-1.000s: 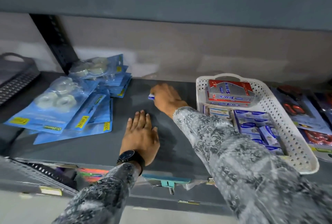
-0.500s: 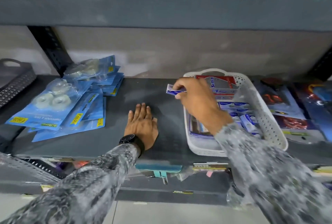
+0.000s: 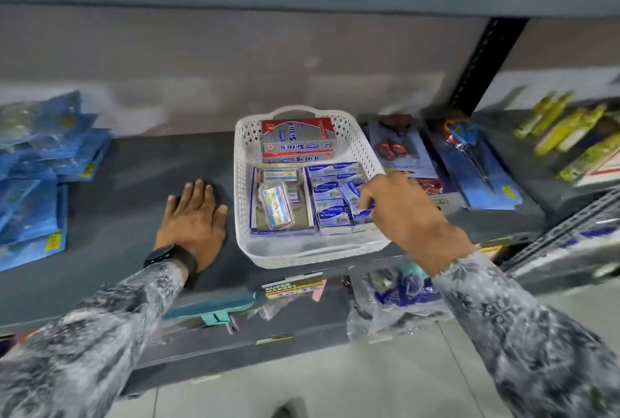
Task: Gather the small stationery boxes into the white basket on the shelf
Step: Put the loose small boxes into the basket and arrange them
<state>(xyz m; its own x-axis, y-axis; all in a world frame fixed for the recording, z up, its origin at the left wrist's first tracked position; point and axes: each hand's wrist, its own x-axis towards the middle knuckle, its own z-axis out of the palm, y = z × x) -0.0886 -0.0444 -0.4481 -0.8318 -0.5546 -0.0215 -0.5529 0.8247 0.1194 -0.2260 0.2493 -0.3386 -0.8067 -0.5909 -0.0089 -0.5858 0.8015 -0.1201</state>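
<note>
The white perforated basket (image 3: 243, 179) stands on the grey shelf. It holds two red and silver boxes (image 3: 298, 140) at the back, a tray with a clear case (image 3: 276, 206) on the left, and several small blue and white stationery boxes (image 3: 330, 196) on the right. My right hand (image 3: 399, 213) reaches into the basket's right side, fingers closed on a small blue box (image 3: 364, 213) set down among the others. My left hand (image 3: 193, 219) lies flat and open on the shelf left of the basket, a black watch on its wrist.
Blue blister packs (image 3: 37, 182) are piled at the shelf's left end. Carded scissors (image 3: 399, 152) and more scissors packs (image 3: 476, 166) lie right of the basket, past them yellow-green items (image 3: 570, 129). A black upright post (image 3: 483, 61) stands at the back right. Another shelf hangs overhead.
My right hand carried the small blue box from the shelf's middle rightwards and down into the basket's right side. The left hand stayed flat on the shelf. My view shifted right.
</note>
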